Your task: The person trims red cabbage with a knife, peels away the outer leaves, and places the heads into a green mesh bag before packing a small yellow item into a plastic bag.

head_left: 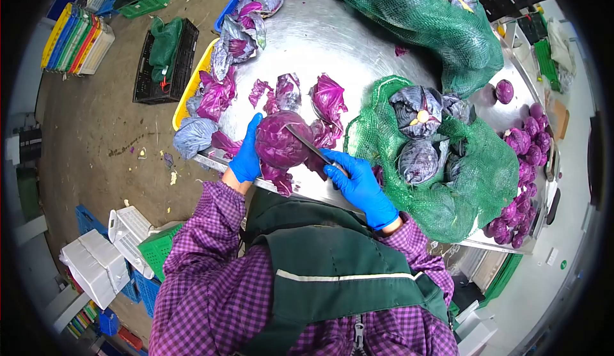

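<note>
- Holds a red cabbage [281, 140] above the near edge of the metal counter [307, 30], taken as the clock's centre.
- Cups it at 9 o'clock with the blue-gloved left hand [245, 154], fingers spread along its side; cannot tell how far they reach underneath.
- Grips a knife [308, 144] in the blue-gloved right hand [363, 188] at 4 o'clock, fingers closed around the handle, pointing the blade toward 10 o'clock against the cabbage's face.
- Has loose purple leaves [329, 98] from 12 to 2 o'clock, more near 6.
- Has a yellow crate [185, 103] at 10 o'clock and a blue crate [225, 12] at 11, both with stripped leaves.
- Has an open green mesh bag [441, 212] at 3 o'clock, holding greyish-purple cabbages [418, 112].
- Has a bulging green mesh sack [409, 20] at 1 to 2 o'clock.
- Has small purple heads [519, 141] farther out, around 3 o'clock.
</note>
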`<state>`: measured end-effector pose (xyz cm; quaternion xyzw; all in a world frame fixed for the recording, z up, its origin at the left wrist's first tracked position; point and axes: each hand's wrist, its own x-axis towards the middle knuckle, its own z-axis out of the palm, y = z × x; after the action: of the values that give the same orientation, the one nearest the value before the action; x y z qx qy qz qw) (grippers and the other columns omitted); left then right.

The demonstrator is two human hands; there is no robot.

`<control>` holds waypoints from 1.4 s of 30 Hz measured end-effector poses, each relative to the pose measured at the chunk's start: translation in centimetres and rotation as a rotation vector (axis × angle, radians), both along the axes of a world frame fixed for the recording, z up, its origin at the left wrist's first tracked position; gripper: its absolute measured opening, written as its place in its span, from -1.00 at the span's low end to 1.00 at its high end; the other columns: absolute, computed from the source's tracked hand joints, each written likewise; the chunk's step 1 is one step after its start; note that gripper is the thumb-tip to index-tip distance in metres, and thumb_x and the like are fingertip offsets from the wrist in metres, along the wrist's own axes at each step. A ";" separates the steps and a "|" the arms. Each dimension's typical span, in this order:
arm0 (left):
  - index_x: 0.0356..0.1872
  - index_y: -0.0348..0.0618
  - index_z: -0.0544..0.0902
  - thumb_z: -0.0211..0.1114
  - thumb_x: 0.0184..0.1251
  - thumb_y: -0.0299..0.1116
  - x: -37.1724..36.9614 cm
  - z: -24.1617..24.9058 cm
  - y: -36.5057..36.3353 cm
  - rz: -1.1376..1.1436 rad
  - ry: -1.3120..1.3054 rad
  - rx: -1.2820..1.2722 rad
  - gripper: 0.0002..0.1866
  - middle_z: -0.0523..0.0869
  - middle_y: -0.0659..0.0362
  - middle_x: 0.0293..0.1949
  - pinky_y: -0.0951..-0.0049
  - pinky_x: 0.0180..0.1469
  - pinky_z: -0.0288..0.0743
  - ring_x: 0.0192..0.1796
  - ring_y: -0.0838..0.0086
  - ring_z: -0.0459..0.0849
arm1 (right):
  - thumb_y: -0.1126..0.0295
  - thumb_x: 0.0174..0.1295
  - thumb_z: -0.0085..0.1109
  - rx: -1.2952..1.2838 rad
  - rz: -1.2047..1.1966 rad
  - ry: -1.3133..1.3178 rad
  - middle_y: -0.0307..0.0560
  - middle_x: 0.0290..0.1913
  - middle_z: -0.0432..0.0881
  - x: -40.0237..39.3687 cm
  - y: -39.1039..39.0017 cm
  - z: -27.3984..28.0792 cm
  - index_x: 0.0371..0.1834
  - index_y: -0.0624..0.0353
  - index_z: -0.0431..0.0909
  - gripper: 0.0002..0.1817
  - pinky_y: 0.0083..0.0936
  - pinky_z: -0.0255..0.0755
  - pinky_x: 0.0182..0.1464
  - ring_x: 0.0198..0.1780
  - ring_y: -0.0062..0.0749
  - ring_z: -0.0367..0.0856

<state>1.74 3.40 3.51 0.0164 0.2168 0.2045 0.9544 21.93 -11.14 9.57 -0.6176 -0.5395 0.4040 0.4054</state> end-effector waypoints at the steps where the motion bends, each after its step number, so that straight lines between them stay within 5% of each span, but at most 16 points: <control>1: 0.25 -0.14 0.40 -0.21 0.45 0.15 0.0 -0.2 0.2 0.000 0.001 -0.001 -0.37 0.53 0.00 0.18 0.11 0.28 0.37 0.21 0.22 0.51 | 0.32 0.27 0.17 -0.118 -0.015 0.141 0.02 -0.24 0.68 -0.5 0.1 0.2 0.16 0.12 0.49 -0.61 -0.48 0.48 -0.35 -0.45 -0.46 0.61; 7: 0.27 -0.13 0.38 -0.20 0.48 0.06 0.2 2.6 1.0 0.042 0.177 0.110 -0.43 0.50 0.01 0.20 0.13 0.27 0.39 0.24 0.21 0.48 | 0.32 0.33 0.12 -0.287 -0.099 0.463 -0.26 -0.45 0.58 -1.2 0.9 0.2 0.16 0.17 0.50 -0.64 -0.67 0.34 -0.49 -0.55 -0.68 0.44; 9: 0.30 -0.08 0.35 -0.17 0.39 0.23 0.7 5.0 0.2 -0.024 0.478 0.585 -0.31 0.47 0.01 0.23 0.13 0.27 0.39 0.24 0.25 0.49 | 0.33 0.33 0.11 -0.329 -0.106 0.506 -0.30 -0.46 0.56 -0.9 1.1 0.5 0.16 0.17 0.51 -0.65 -0.69 0.31 -0.51 -0.56 -0.70 0.42; 13: 0.29 -0.11 0.37 -0.09 0.40 0.16 0.2 4.0 0.9 -0.012 0.478 0.523 -0.36 0.49 0.02 0.21 0.22 0.25 0.41 0.21 0.30 0.52 | 0.32 0.36 0.07 -0.323 -0.130 0.547 -0.31 -0.42 0.59 -0.6 1.9 1.8 0.10 0.13 0.56 -0.70 -0.73 0.29 -0.52 -0.57 -0.73 0.40; 17: 0.23 -0.23 0.41 0.09 0.42 -0.11 -0.1 1.4 -0.6 -0.313 0.451 0.299 -0.51 0.57 0.06 0.13 0.37 0.21 0.44 0.12 0.39 0.57 | 0.30 0.38 0.01 -0.149 -0.222 0.548 -0.34 -0.28 0.63 1.2 4.2 4.9 0.02 0.11 0.58 -0.75 -0.78 0.28 -0.47 -0.50 -0.74 0.43; 20: 0.21 -0.23 0.44 0.06 0.44 -0.11 -0.3 -2.4 -2.9 -0.273 0.229 -0.002 -0.53 0.58 0.07 0.13 0.37 0.26 0.38 0.13 0.40 0.56 | 0.32 0.19 0.27 -0.174 -0.083 0.317 -0.21 -0.05 0.64 2.0 4.5 6.0 0.10 0.12 0.53 -0.60 -0.57 0.47 -0.05 -0.09 -0.47 0.59; 23: 0.28 -0.20 0.35 -0.03 0.44 0.01 -0.5 -4.0 -3.7 -0.240 0.083 -0.043 -0.43 0.51 0.01 0.19 0.19 0.32 0.32 0.21 0.26 0.50 | 0.34 0.03 0.41 0.036 -0.001 0.001 -0.09 0.01 0.63 1.3 3.3 2.8 0.12 0.13 0.51 -0.47 -0.45 0.41 0.13 0.01 -0.30 0.59; 25: 0.31 -0.21 0.30 -0.05 0.45 0.03 -0.9 -4.5 -3.6 -0.245 0.022 -0.140 -0.40 0.45 -0.01 0.24 0.17 0.35 0.28 0.25 0.24 0.45 | 0.32 -0.04 0.46 0.060 0.014 0.035 -0.02 0.01 0.63 0.9 3.2 2.2 0.12 0.14 0.50 -0.41 -0.44 0.44 0.10 0.03 -0.24 0.61; 29: 0.28 -0.25 0.33 -0.09 0.46 0.03 -2.1 -5.4 -3.2 -0.323 0.215 0.004 -0.41 0.47 -0.04 0.21 0.20 0.35 0.27 0.23 0.24 0.47 | 0.36 0.07 0.38 -0.066 0.083 0.212 -0.11 -0.22 0.68 -0.2 4.3 2.5 -0.12 0.20 0.57 -0.67 -0.47 0.53 -0.07 -0.14 -0.37 0.67; 31: 0.20 -0.29 0.43 -0.11 0.52 -0.13 -2.5 -3.9 -3.2 -0.293 0.234 0.142 -0.54 0.54 0.03 0.14 0.41 0.27 0.35 0.13 0.40 0.54 | 0.39 0.16 0.30 -0.025 -0.284 0.338 -0.18 -0.31 0.66 -0.2 5.1 2.9 -0.20 0.20 0.58 -0.80 -0.54 0.53 -0.22 -0.27 -0.49 0.64; 33: 0.23 -0.32 0.40 -0.01 0.46 -0.02 -2.6 -4.1 -3.2 -0.344 0.261 0.396 -0.44 0.51 -0.01 0.17 0.34 0.29 0.33 0.17 0.34 0.52 | 0.40 0.21 0.24 -0.109 -0.443 0.329 -0.26 -0.33 0.64 2.1 5.9 1.9 -0.19 0.21 0.55 -0.82 -0.65 0.47 -0.36 -0.37 -0.63 0.56; 35: 0.26 -0.31 0.36 0.10 0.32 0.16 -0.9 1.4 -2.8 -0.301 -0.119 0.674 -0.26 0.51 -0.01 0.18 0.25 0.31 0.30 0.22 0.27 0.49 | 0.37 0.18 0.27 -0.163 -0.544 0.405 -0.19 -0.23 0.65 3.9 5.9 0.9 -0.10 0.23 0.56 -0.74 -0.58 0.49 -0.20 -0.23 -0.56 0.58; 36: 0.30 -0.31 0.30 0.15 0.18 0.29 -1.1 1.6 -3.0 -0.293 -0.057 0.552 -0.11 0.48 -0.02 0.21 0.19 0.34 0.26 0.24 0.21 0.46 | 0.37 0.18 0.27 -0.165 -0.543 0.404 -0.19 -0.23 0.65 4.2 5.4 0.5 -0.10 0.23 0.56 -0.74 -0.58 0.49 -0.20 -0.23 -0.56 0.58; 39: 0.32 -0.29 0.28 0.06 0.29 0.25 -2.6 -3.0 -3.5 -0.141 0.022 0.238 -0.17 0.46 -0.03 0.23 0.21 0.34 0.27 0.25 0.24 0.46 | 0.30 0.13 0.31 -0.142 -0.381 0.181 -0.08 0.03 0.60 3.7 3.7 0.0 0.17 0.20 0.46 -0.48 -0.43 0.31 0.20 0.12 -0.36 0.47; 41: 0.33 -0.27 0.26 -0.04 0.37 0.22 -1.8 -2.1 -2.6 -0.120 0.168 0.161 -0.23 0.45 -0.01 0.24 0.27 0.35 0.27 0.25 0.29 0.45 | 0.30 0.16 0.28 -0.287 -0.275 0.257 -0.15 -0.09 0.61 3.0 2.0 -0.5 0.27 0.17 0.37 -0.41 -0.52 0.43 -0.03 -0.09 -0.46 0.55; 42: 0.33 -0.27 0.26 -0.07 0.39 0.21 -0.9 -0.2 -2.2 -0.127 0.248 0.223 -0.24 0.44 0.00 0.24 0.29 0.34 0.28 0.26 0.31 0.44 | 0.30 0.18 0.26 -0.439 -0.250 0.543 -0.25 -0.24 0.57 2.3 1.7 0.5 0.36 0.13 0.28 -0.34 -0.65 0.40 -0.33 -0.35 -0.64 0.49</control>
<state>0.87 1.22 3.34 0.1608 0.3074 0.1630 0.9236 24.22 -9.47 10.11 -0.6212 -0.2331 0.6066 0.4379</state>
